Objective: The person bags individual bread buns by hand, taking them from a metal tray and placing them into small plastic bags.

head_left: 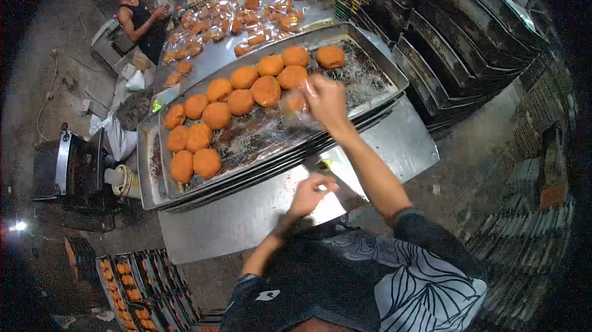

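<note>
My right hand is over the right half of the top baking tray, fingers closed on the top of a clear plastic bag. Something orange-brown shows through the bag. Beside it lie rows of round orange-brown buns, and one bun sits apart near the tray's far right corner. Lower down, in front of the tray's near edge, my left hand has its fingers curled in a pinch. A small pale spot shows between those fingers; I cannot tell what it is. A yellow-green printed mark shows close above this hand.
Several trays are stacked under the top one on a metal table. Bagged buns cover the surface behind, where a person works. Stacked dark trays rise at the right. More buns on trays are at lower left.
</note>
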`<state>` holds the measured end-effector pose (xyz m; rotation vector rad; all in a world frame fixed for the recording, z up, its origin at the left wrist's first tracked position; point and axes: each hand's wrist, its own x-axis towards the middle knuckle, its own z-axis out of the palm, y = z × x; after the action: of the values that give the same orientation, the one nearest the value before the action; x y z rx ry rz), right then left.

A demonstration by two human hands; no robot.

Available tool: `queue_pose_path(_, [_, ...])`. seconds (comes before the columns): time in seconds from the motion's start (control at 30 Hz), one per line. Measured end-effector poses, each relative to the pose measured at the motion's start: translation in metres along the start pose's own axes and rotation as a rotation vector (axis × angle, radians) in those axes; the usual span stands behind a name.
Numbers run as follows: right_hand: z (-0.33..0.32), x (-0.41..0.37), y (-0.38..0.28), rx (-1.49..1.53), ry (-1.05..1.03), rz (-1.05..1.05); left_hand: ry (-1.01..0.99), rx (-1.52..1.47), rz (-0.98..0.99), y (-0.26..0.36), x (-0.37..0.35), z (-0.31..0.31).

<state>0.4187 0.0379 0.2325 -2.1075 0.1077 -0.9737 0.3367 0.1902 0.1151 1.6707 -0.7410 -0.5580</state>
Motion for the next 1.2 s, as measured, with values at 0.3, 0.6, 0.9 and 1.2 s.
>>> queue_pose_path(0.3, [-0.037, -0.153, 0.075, 0.088, -0.798, 0.46, -0.236, 0.389, 0.005, -0.173, 0.027, 0.063])
queue_pose_path(0.6, [-0.083, -0.225, 0.096, 0.083, -0.748, 0.441, -0.201, -0.283, -0.108, -0.125, 0.018, 0.06])
queue_pose_path(0.9, [-0.067, -0.199, 0.055, 0.146, -0.377, 0.638, 0.359, 0.125, 0.063, -0.001, 0.038, 0.033])
queue_pose_path(1.2, [-0.029, -0.157, 0.007, 0.244, -0.797, 0.852, 0.429, 0.289, 0.157, 0.038, 0.005, -0.016])
